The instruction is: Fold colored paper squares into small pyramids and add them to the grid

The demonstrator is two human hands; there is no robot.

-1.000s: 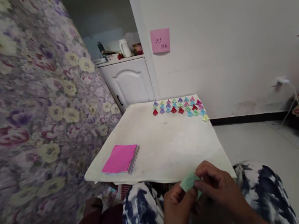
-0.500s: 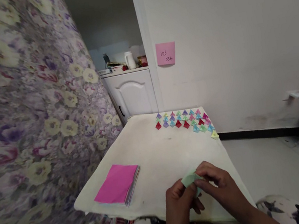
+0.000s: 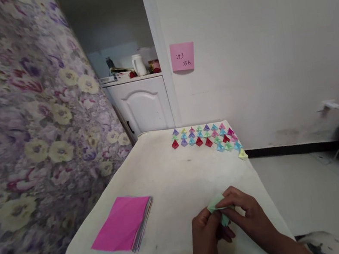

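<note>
A small piece of pale green paper (image 3: 214, 202), partly folded, is held between both hands above the near right part of the table. My left hand (image 3: 204, 230) pinches its left side between thumb and fingers. On the right side, my right hand (image 3: 244, 208) grips a raised flap of it with thumb and index finger. The fingers hide part of the paper. Rows of small folded paper pieces (image 3: 198, 141) in several colours lie along the far right of the table. To the left of my hands lies a stack of coloured paper (image 3: 123, 225), bright pink on top.
The cream-covered table (image 3: 161, 176) meets the white wall at its far side. A floral curtain (image 3: 43, 136) hangs along the left. Behind stands a white cabinet (image 3: 142, 105) with a white jug (image 3: 138, 65) on it. A pink note (image 3: 182, 57) is on the wall.
My fingers have shifted on the green paper; a flap of it now stands up beneath my right fingers. The view has turned slightly to the right.
</note>
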